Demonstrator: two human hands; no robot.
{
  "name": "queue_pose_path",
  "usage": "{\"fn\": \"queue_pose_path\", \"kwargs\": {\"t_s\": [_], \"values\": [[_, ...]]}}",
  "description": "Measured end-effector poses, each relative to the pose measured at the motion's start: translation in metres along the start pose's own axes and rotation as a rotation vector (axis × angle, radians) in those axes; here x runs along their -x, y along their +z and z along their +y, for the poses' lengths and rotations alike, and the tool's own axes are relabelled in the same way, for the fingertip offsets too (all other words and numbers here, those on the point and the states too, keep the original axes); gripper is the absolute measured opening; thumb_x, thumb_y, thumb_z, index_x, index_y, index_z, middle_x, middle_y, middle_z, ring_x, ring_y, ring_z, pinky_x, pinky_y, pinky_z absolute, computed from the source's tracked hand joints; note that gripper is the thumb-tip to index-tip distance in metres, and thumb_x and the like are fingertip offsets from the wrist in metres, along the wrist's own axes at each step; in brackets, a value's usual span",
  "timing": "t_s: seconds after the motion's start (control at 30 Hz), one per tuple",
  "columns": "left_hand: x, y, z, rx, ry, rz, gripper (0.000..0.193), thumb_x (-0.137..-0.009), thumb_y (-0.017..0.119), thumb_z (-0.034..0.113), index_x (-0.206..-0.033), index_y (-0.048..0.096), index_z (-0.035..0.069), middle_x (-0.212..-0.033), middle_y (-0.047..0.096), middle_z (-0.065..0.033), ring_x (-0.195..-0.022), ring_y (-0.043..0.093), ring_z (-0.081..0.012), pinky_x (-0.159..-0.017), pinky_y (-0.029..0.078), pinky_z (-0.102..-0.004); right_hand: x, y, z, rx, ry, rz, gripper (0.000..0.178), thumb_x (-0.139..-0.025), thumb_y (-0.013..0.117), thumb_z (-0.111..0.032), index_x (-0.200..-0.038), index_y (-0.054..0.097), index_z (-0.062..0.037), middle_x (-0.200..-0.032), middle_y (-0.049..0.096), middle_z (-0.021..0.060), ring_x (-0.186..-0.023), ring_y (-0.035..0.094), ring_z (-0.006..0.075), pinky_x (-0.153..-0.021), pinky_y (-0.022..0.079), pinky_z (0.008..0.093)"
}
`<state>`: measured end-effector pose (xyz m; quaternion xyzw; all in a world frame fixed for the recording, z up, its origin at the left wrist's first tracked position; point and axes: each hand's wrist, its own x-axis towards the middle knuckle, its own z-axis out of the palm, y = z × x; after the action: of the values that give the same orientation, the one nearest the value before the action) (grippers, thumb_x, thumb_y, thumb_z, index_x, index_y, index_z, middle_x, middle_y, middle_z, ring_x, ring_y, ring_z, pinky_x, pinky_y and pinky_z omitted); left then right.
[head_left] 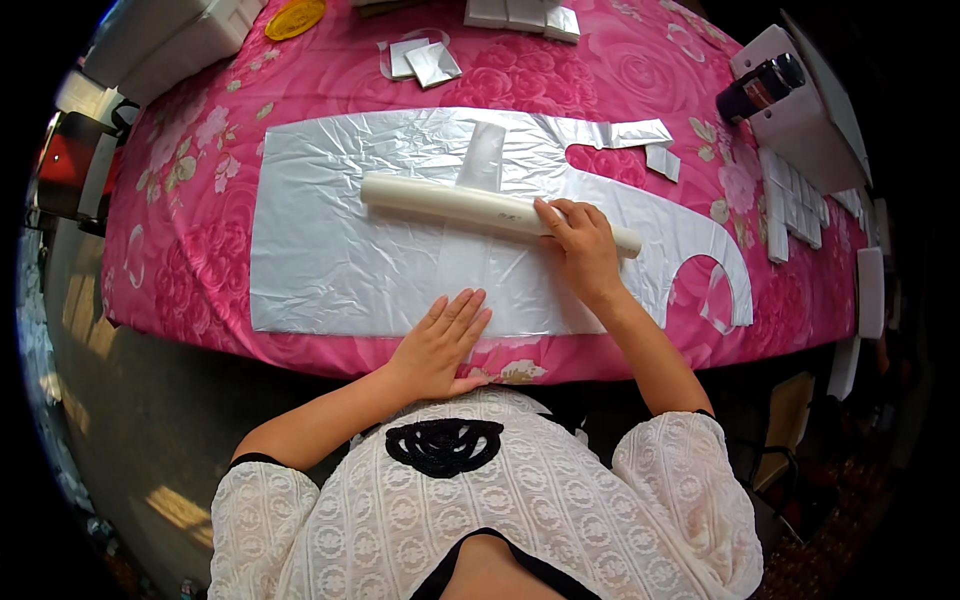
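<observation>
1. The right hand (582,245) is curled over the white roll (450,203), thumb and fingers closed on it close to its right end; the undersides of the fingers cannot be seen.
2. From that grip, most of the roll lies to the left, with a short stub showing to the right.
3. The roll's long axis runs crosswise before the person, its left end angled slightly farther away than its right.
4. The left hand (440,347) is below and left of the grip, spread flat with nothing pinched, fingertips on the near edge of the silver apron-shaped sheet (330,235); the right hand is the nearer one to the roll.
5. Under the grip, that sheet stretches lengthwise left to right, its cut-outs pointing right.
6. Left of the grip, a translucent strip (484,155) crosses beneath the roll.
</observation>
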<state>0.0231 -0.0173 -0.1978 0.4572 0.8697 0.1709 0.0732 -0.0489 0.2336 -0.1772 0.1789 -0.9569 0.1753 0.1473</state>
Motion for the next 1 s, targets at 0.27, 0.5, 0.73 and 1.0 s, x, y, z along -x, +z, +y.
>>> {"fn": "queue_pose_path", "kwargs": {"t_s": [0.27, 0.5, 0.73, 1.0], "values": [[-0.009, -0.025, -0.033, 0.092, 0.194, -0.078, 0.085, -0.076, 0.053, 0.055, -0.133, 0.029, -0.003, -0.142, 0.022, -0.0221, -0.134, 0.018, -0.0327, -0.108, 0.014, -0.0449, 0.035, -0.038, 0.06, -0.034, 0.344, 0.005, 0.047, -0.074, 0.063, -0.007, -0.12, 0.054, -0.0131, -0.104, 0.058, 0.0091, -0.096, 0.051, 0.0285, -0.085, 0.041, 0.0369], [0.003, 0.002, 0.009, -0.093, 0.059, -0.127, 0.081, -0.071, 0.06, 0.042, -0.133, 0.031, -0.001, -0.142, 0.024, -0.0193, -0.133, 0.021, -0.031, -0.108, 0.017, -0.0437, 0.034, -0.02, -0.026, -0.171, -0.073, -0.227, 0.051, -0.069, 0.065, -0.003, -0.117, 0.055, -0.0135, -0.109, 0.057, 0.0064, -0.101, 0.051, 0.0271, -0.089, 0.039, 0.0382], [0.01, 0.009, 0.002, -0.134, 0.165, -0.08, 0.071, -0.068, 0.061, 0.02, -0.13, 0.036, -0.001, -0.141, 0.028, -0.017, -0.132, 0.026, -0.0282, -0.107, 0.021, -0.0411, -0.063, 0.028, 0.013, -0.081, -0.114, -0.051, 0.048, -0.072, 0.064, -0.005, -0.118, 0.056, -0.0161, -0.109, 0.058, 0.0048, -0.103, 0.05, 0.0265, -0.091, 0.038, 0.0383], [0.018, -0.001, -0.032, 0.224, 0.371, 0.053, 0.046, -0.073, 0.055, 0.008, -0.117, 0.049, -0.003, -0.128, 0.045, -0.0163, -0.12, 0.043, -0.0289, -0.101, 0.035, -0.0381, -0.072, 0.027, -0.002, -0.214, -0.286, -0.181, 0.06, -0.067, 0.051, 0.009, -0.125, 0.047, -0.0094, -0.13, 0.044, 0.0105, -0.122, 0.038, 0.0301, -0.101, 0.033, 0.0388]]}}
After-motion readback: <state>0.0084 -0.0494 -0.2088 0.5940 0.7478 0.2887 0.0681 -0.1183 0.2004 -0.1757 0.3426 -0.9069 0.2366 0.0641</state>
